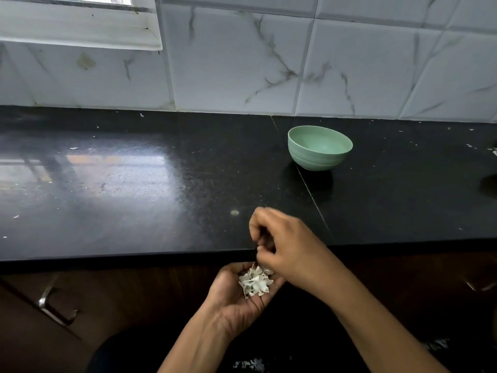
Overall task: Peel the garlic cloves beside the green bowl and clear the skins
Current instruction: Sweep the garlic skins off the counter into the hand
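Cupped palm-up at the bottom centre of the frame, the left hand (pixel 236 300) is sitting just below the front edge of the bench (pixel 161 197). Its grip is half closed, fingers curling up round a loose white heap of garlic skins (pixel 255 282). Directly above it, the right hand (pixel 285 246) is hanging over the bench edge with its fingers bunched and pointing down toward the heap. That grip is blurred, so whether it is pinching a scrap cannot be told.

The deciding relation is vertical: the heap is lying straight under the right fingertips, almost touching them, so anything let go there looks likely to drop into the left palm. The green bowl (pixel 320 148) is standing well apart, up and to the right of both hands. No garlic cloves are showing beside it. A few pale flecks are lying scattered across the bench.
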